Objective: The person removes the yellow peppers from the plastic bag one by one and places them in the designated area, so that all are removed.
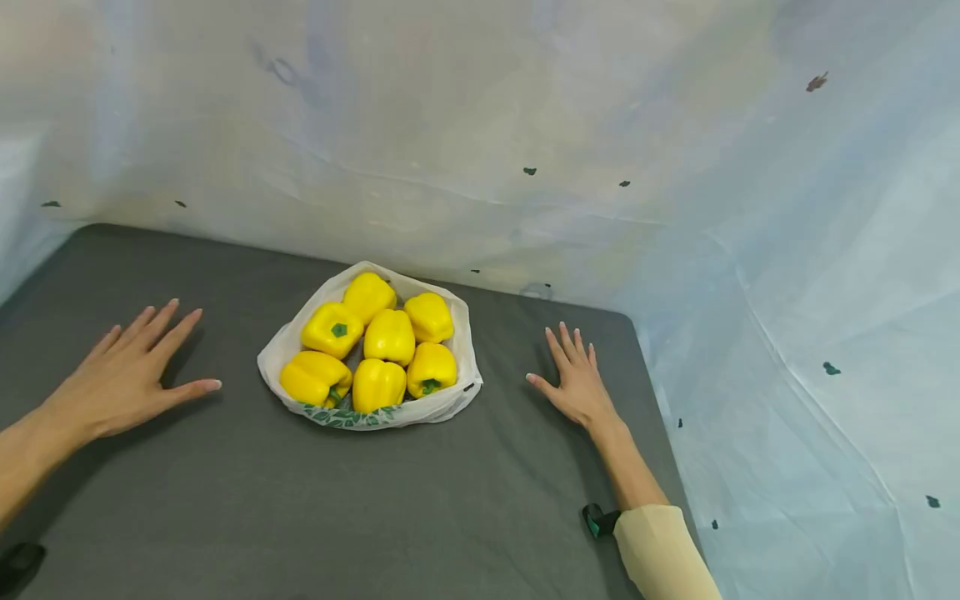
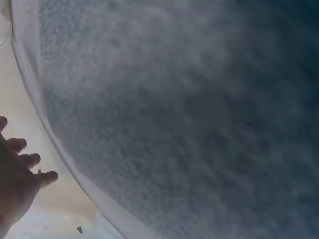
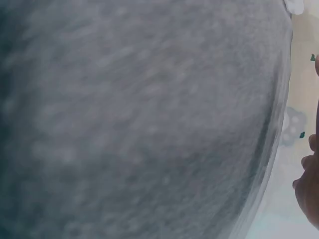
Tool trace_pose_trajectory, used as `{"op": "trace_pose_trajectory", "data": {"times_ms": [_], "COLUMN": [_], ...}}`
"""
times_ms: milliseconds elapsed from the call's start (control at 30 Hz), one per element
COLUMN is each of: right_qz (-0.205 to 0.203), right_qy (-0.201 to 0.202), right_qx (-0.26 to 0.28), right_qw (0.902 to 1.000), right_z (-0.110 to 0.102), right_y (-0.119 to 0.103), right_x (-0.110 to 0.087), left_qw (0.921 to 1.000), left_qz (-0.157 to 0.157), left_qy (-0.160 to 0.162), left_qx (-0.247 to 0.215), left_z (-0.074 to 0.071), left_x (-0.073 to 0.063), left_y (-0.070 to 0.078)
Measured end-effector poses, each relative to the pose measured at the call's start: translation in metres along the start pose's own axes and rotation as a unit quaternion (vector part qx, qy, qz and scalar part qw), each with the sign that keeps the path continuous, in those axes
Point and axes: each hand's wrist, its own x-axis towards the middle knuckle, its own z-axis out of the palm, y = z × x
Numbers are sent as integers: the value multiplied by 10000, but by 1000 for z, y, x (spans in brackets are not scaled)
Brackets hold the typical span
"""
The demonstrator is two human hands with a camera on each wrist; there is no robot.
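Several yellow bell peppers [image 1: 389, 337] lie in a white bag [image 1: 450, 406] with a green leaf print, its rim rolled down around them. To the left of the bag is my left hand [image 1: 127, 379], palm down with fingers spread over the table, touching none of the peppers. My right hand [image 1: 576, 379] is on the bag's other side, also with straight, spread fingers and nothing held. In the left wrist view, the left hand [image 2: 17, 181] shows at the lower left edge. Only part of the right hand [image 3: 310, 184] appears in the right wrist view.
A dark grey cloth covers the table [image 1: 420, 508]. Pale translucent sheeting [image 1: 450, 125] with small dark spots hangs behind it and along the right side. A black device [image 1: 598, 520] sits at the right wrist, by the beige sleeve [image 1: 663, 550].
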Motion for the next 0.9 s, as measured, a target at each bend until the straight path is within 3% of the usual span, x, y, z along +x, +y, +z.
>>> {"op": "trace_pose_trajectory", "data": {"times_ms": [233, 567, 900], "right_qz": [-205, -480, -808], "right_qy": [150, 442, 924], "right_qx": [266, 710, 1535], "right_qw": [9993, 9953, 9805], "right_z": [-4, -11, -15], "right_y": [-9, -21, -36], "right_x": [8, 13, 25], "left_qw": [9974, 9932, 9863], "left_qz": [484, 348, 382], "left_qy": [148, -79, 205], "left_qx": [-505, -1104, -1594], "left_z": [-1, -10, -10], "left_x": [4, 12, 17], "left_y": [5, 14, 18]}}
